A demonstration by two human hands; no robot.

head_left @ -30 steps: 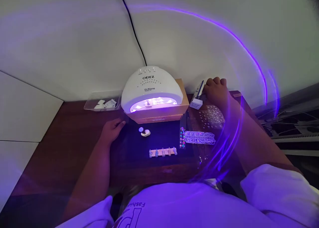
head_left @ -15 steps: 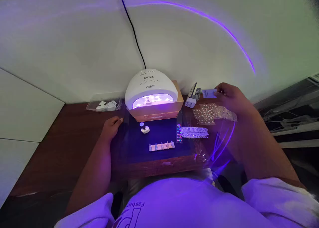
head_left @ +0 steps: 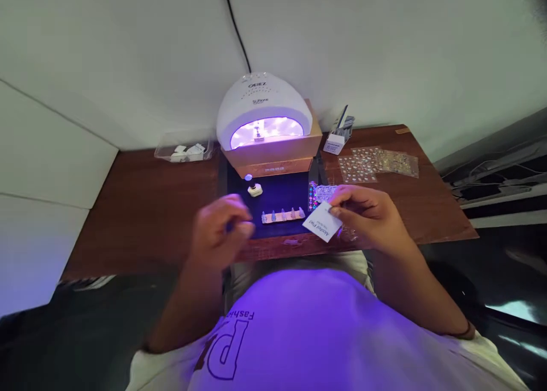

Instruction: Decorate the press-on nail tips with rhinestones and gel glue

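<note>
My right hand (head_left: 367,214) pinches a small white alcohol pad packet (head_left: 322,222) by its upper corner, above the near edge of the wooden table (head_left: 149,208). Raised to the left of the packet, my left hand (head_left: 220,234) is smeared by motion; its fingers look loosely curled with nothing visible in them. Between the hands, a strip of false nails (head_left: 282,215) lies on a dark mat (head_left: 282,194). A lit white nail lamp (head_left: 264,113) glows purple on a cardboard box (head_left: 273,154) at the back.
A small white nail stand (head_left: 255,190) sits on the mat. A rhinestone case (head_left: 320,194) lies behind the packet. Sticker sheets (head_left: 378,163) and a small white box (head_left: 334,144) lie at the back right. A clear tray (head_left: 183,150) stands at the back left.
My right hand brought the packet from the small box at the back right down to the table's front edge. My left hand lifted off the table toward the packet. The view tilted down.
</note>
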